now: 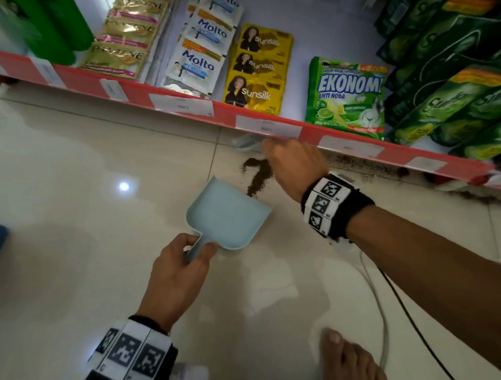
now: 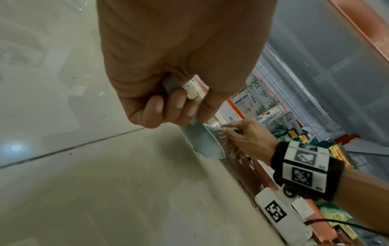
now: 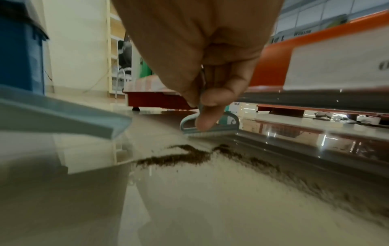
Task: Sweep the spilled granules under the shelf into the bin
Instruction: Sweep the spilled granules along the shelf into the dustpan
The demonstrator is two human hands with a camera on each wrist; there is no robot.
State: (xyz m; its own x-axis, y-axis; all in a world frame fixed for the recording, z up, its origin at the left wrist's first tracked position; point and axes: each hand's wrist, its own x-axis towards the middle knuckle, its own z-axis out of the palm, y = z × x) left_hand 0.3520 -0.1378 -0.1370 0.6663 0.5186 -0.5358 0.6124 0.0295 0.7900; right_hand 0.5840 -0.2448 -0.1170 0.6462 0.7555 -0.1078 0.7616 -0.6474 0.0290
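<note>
Left hand [image 1: 177, 271] gripping dustpan [image 1: 227, 218] handle, pan on floor [image 1: 52, 182] facing granules [image 1: 255, 176], right hand [image 1: 296, 165] pinching small brush [image 3: 210, 128] at shelf [image 1: 188, 102] edge, blue bin [image 3: 19, 55] well left.

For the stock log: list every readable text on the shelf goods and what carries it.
"Molto": white-blue sachets
"sunsilk": yellow sachets
"EKONOMI ANTI NODA": green detergent pouch
"PANTENE", only partly legible: gold sachets
White price labels on the red shelf edge: too blurred to read.
</note>
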